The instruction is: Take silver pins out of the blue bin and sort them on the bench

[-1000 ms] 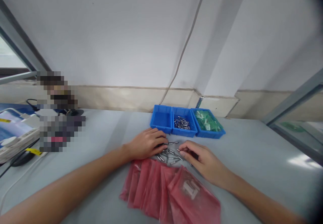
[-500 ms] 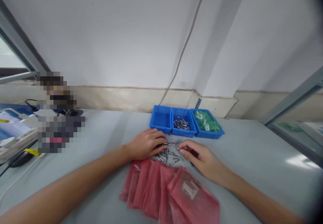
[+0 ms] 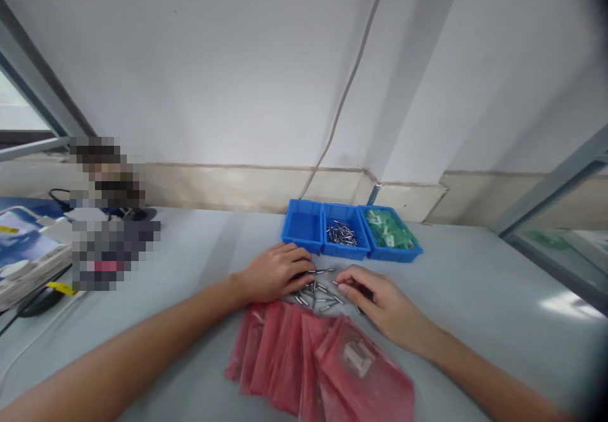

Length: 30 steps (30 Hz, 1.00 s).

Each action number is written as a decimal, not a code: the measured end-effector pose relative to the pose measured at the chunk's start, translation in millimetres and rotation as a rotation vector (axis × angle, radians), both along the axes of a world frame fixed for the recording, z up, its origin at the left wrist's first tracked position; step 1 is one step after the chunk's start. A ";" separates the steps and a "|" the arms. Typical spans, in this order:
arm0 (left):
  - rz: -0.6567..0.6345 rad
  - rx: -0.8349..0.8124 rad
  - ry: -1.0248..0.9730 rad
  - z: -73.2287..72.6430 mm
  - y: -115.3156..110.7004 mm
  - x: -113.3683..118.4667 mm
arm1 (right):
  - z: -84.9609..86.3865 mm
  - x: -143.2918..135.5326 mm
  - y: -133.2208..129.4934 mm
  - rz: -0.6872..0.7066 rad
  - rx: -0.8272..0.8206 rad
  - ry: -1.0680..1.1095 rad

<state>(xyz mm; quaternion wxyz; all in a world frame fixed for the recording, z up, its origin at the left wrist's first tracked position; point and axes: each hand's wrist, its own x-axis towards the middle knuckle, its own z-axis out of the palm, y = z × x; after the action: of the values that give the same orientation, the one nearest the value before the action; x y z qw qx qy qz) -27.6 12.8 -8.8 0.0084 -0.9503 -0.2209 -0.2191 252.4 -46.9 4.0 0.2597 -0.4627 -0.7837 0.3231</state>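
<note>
Several thin metal pins [image 3: 325, 300] lie loose on the grey table between my hands. My left hand [image 3: 280, 272] rests at the left side of the pins with its fingers curled over some of them; what it grips, if anything, is hidden. On the right, my right hand [image 3: 368, 289] pinches a metal pin, whose tip shows at the fingertips. Overlapping red plastic bags [image 3: 285, 358] are fanned out just below the hands. A whitish label shows on the rightmost red bag [image 3: 380, 377].
Behind the hands stand an empty blue bin [image 3: 304, 222], a blue bin of metal pins [image 3: 362, 244] and a blue bin of green bags [image 3: 408, 254]. Power strips [image 3: 38, 260] and cables lie at the far left, near a pixelated area. Metal frames flank the table.
</note>
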 end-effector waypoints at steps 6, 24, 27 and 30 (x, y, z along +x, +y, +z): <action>0.005 -0.007 0.011 0.3 -0.2 0.0 | 0.6 0.7 1.6 -0.004 -0.006 0.031; 0.003 -0.018 -0.001 2.5 -1.4 0.6 | -7.9 3.8 3.3 -0.054 -0.037 0.111; 0.004 -0.015 0.010 2.4 -1.2 0.3 | -7.8 3.8 3.2 -0.055 -0.034 0.123; 0.001 -0.014 0.017 2.3 -1.1 0.0 | -7.4 3.3 3.2 -0.056 -0.044 0.133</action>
<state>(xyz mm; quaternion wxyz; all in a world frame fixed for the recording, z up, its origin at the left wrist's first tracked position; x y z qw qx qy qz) -27.5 11.7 -6.5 0.0037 -0.9521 -0.2230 -0.2094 255.8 -43.7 -3.4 0.3101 -0.4675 -0.7441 0.3628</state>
